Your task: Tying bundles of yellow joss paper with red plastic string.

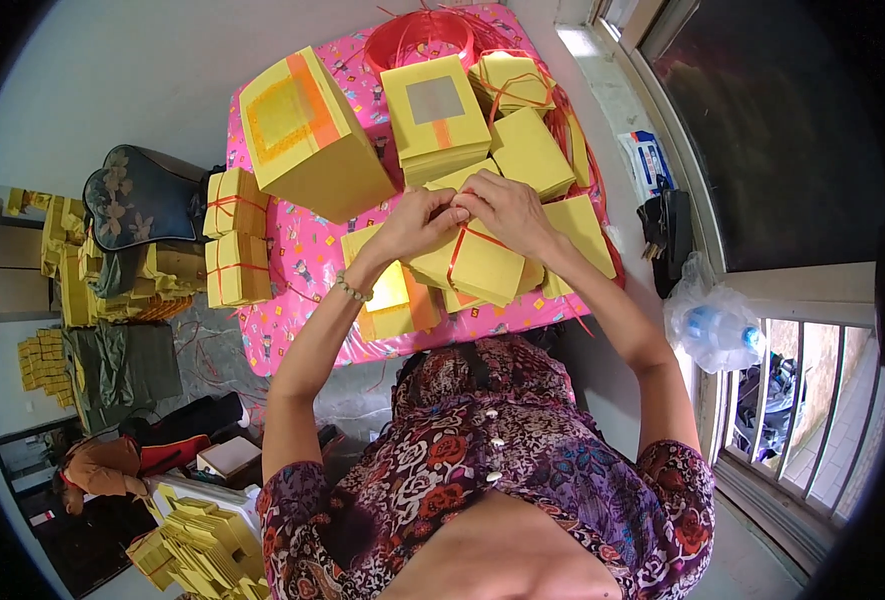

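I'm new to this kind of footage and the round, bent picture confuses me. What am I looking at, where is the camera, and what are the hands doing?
There is no machine here. A person wears a wide-angle camera on the head, looking down, so you see their own chest and arms coming up from the bottom; the lens bends straight edges near the rim.

The left hand and right hand meet over a yellow paper bundle, pinching the red string wrapped around it, at the top.

They work above a table with a pink patterned cloth. On it lie more yellow paper stacks, a big yellow box and a coil of red string. Tied yellow bundles sit at the table's left edge.
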Demonstrator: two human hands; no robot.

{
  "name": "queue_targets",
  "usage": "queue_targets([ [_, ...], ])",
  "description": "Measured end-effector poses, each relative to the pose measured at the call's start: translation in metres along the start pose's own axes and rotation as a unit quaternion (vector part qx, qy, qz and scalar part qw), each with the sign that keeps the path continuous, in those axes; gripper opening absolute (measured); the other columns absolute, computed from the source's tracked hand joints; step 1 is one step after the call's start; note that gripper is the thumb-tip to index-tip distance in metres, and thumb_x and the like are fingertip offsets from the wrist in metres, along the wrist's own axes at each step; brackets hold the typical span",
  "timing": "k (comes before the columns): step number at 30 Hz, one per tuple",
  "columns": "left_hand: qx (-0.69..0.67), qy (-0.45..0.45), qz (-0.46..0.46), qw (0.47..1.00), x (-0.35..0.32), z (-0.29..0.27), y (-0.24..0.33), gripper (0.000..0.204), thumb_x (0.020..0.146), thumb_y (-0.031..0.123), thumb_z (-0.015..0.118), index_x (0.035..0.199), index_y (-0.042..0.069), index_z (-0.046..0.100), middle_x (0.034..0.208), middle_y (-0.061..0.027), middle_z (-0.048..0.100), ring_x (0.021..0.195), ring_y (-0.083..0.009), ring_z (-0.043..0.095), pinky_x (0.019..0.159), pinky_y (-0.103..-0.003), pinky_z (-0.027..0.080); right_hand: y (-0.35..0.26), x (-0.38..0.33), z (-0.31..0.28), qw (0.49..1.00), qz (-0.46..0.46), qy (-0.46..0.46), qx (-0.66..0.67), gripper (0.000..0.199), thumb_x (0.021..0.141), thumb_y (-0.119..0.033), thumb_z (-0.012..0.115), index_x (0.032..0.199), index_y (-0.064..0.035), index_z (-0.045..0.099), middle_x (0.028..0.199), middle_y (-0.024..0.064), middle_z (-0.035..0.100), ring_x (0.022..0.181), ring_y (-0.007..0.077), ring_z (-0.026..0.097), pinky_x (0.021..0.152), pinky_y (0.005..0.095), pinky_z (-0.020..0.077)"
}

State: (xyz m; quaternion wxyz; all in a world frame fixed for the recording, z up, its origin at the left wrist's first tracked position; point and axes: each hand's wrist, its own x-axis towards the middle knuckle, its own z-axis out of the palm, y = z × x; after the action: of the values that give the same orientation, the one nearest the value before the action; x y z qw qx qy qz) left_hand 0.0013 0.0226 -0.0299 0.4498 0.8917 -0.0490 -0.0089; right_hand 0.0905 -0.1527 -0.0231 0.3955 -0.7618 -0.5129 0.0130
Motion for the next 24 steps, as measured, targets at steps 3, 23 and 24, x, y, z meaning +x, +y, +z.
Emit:
queue_targets([
  [3, -0.111, 0.016, -0.033, 0.993, -0.004, 0.003, -0.014, 0.025, 0.092, 0.023, 0.062, 0.087, -0.002, 0.066, 0.064, -0.0047, 0.061, 0.058, -0.0089, 0.053, 0.054, -0.029, 0.043, -0.001, -0.005, -0.004, 0.997, 0.066, -0.031, 0.031, 0.023, 0.092, -0.028, 0.056, 0.087, -0.0051, 0.056, 0.082, 0.0095, 0.058, 0.074, 0.0308, 0.060, 0.062, 0.0425, 0.0472],
  [23, 0.156, 0.058, 0.089, 0.982, -0.018, 0.007, 0.019, 0.019, 0.066, -0.005, 0.060, 0.080, 0.008, 0.063, 0.076, -0.0023, 0.061, 0.072, -0.0238, 0.062, 0.059, -0.035, 0.048, -0.009, -0.016, -0.002, 0.986, 0.127, -0.094, 0.044, 0.016, 0.080, -0.017, 0.064, 0.090, -0.0047, 0.064, 0.083, 0.0092, 0.060, 0.077, 0.0285, 0.063, 0.069, 0.0403, 0.0480],
  [24, 0.185, 0.066, 0.116, 0.974, -0.018, 0.009, 0.019, 0.021, 0.062, -0.005, 0.059, 0.078, 0.009, 0.062, 0.076, -0.0029, 0.059, 0.072, -0.0263, 0.060, 0.058, -0.038, 0.047, -0.009, -0.015, -0.002, 0.986, 0.127, -0.095, 0.045, 0.016, 0.080, -0.017, 0.064, 0.090, -0.0047, 0.064, 0.083, 0.0092, 0.060, 0.077, 0.0285, 0.063, 0.069, 0.0403, 0.0480],
])
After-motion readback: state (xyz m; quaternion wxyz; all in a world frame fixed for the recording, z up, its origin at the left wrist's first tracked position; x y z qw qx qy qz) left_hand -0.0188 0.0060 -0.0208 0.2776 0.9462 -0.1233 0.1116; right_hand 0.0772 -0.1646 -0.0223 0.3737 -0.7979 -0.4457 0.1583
